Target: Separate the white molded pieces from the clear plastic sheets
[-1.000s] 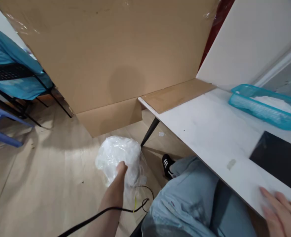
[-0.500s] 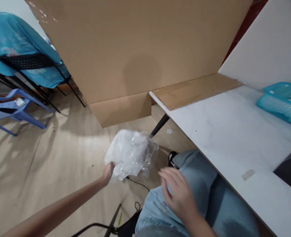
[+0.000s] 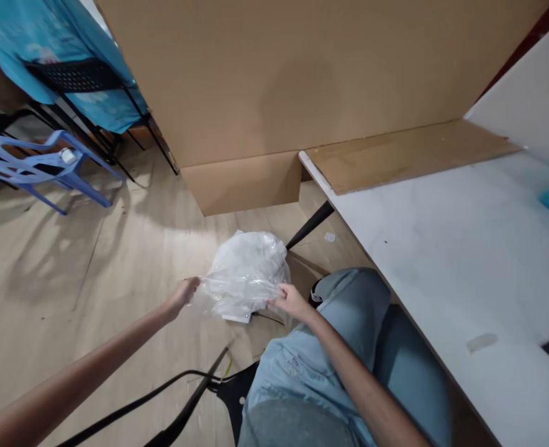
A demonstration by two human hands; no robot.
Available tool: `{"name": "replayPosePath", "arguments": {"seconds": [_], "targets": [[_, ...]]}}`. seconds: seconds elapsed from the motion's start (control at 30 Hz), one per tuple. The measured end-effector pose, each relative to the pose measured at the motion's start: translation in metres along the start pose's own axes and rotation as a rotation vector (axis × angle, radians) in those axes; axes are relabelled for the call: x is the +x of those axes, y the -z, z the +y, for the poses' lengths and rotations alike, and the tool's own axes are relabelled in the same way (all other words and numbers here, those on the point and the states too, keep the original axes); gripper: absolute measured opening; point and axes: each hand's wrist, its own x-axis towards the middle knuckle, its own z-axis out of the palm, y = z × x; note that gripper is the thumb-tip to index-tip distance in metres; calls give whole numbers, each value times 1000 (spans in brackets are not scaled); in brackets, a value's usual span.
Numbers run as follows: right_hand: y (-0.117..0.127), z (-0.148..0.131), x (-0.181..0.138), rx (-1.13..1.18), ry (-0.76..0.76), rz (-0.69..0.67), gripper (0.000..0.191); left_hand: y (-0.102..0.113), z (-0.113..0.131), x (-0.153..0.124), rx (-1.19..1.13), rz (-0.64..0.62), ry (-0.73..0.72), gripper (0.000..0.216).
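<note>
A clear plastic bag (image 3: 249,264) with white contents is low over the floor, left of the table; whether it rests there I cannot tell. My left hand (image 3: 184,293) is closed on the bag's near left edge. On the opposite side, my right hand (image 3: 291,302) pinches the bag's edge close to my knee. The plastic is stretched between both hands. What the white contents are cannot be made out. Just below the bag, the corner of a white flat object (image 3: 237,317) and a dark cable show.
A white table (image 3: 423,248) with a cardboard strip (image 3: 409,155) runs along my right. A tall cardboard panel (image 3: 237,81) stands ahead. At left are a blue plastic chair (image 3: 46,164) and a person in a blue top (image 3: 4,31) on a black chair. A black table leg (image 3: 310,225) slants beside the bag.
My right hand has moved from above my lap to the bag and taken hold of its edge. The bag's opening edge is now pulled taut. The view has shifted slightly.
</note>
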Motion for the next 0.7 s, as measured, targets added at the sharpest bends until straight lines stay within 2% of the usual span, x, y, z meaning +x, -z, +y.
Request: {"name": "replayPosePath", "arguments": {"seconds": [0.13,0.27,0.33,0.43,0.53,0.6,0.7], "targets": [[24,-9,-28,251,18,133,42,-2,8,-2,6,-62,77,28],[48,-32,-36,388,54,286,46,0,29,-9,-16,-3,-7,22],[61,-50,-28,398,101,330,46,10,46,-10,-23,67,-106,19],[81,-78,-7,386,174,375,41,34,70,-8,6,164,-266,26],[91,-97,16,394,208,461,38,53,88,-7,71,242,-360,24],[90,-102,32,414,203,536,38,55,92,-9,134,287,-382,26],[79,-105,59,426,191,595,35,42,85,-11,241,273,-384,45]]}}
